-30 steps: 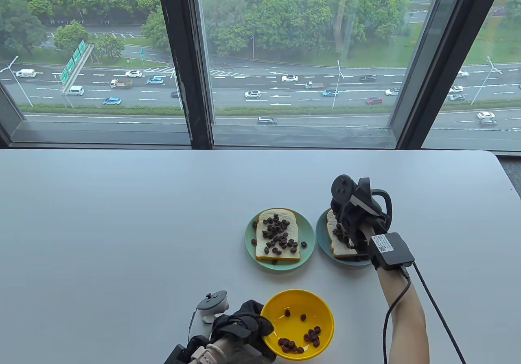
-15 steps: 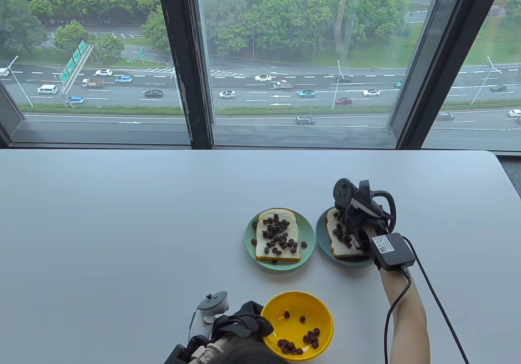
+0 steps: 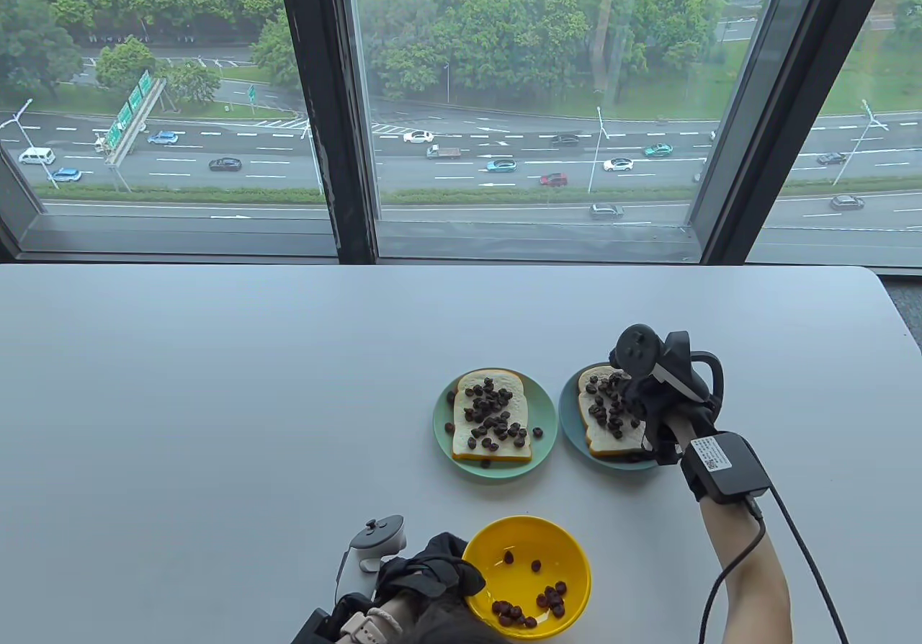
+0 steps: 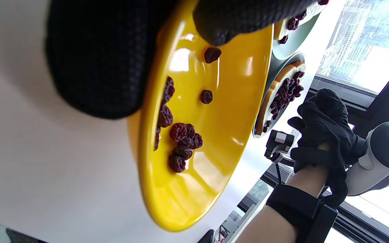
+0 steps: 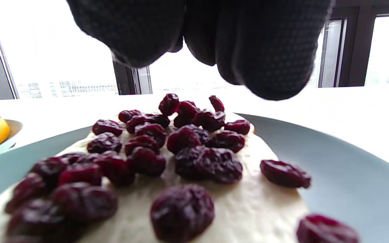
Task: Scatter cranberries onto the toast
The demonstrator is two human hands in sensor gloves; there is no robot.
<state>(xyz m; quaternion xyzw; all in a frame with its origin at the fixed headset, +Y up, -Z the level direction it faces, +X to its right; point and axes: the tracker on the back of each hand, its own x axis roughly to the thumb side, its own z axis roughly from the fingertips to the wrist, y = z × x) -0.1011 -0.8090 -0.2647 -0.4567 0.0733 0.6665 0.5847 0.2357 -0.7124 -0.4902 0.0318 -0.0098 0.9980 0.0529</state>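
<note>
A slice of toast lies on a blue plate, topped with several dark cranberries. My right hand hovers over the toast's right edge. In the right wrist view its fingertips hang bunched together just above the cranberries, with nothing showing between them. My left hand grips the left rim of a yellow bowl that holds several cranberries. In the left wrist view the thumb lies inside the bowl's rim.
A second cranberry-topped toast sits on a green plate left of the blue one, with loose cranberries on its rim. A cable runs from my right wrist box toward the table's front edge. The table's far edge meets the window.
My right hand has moved to the right off the toast on the blue plate, uncovering the cranberries on it. My left hand and the bowl have not moved.
</note>
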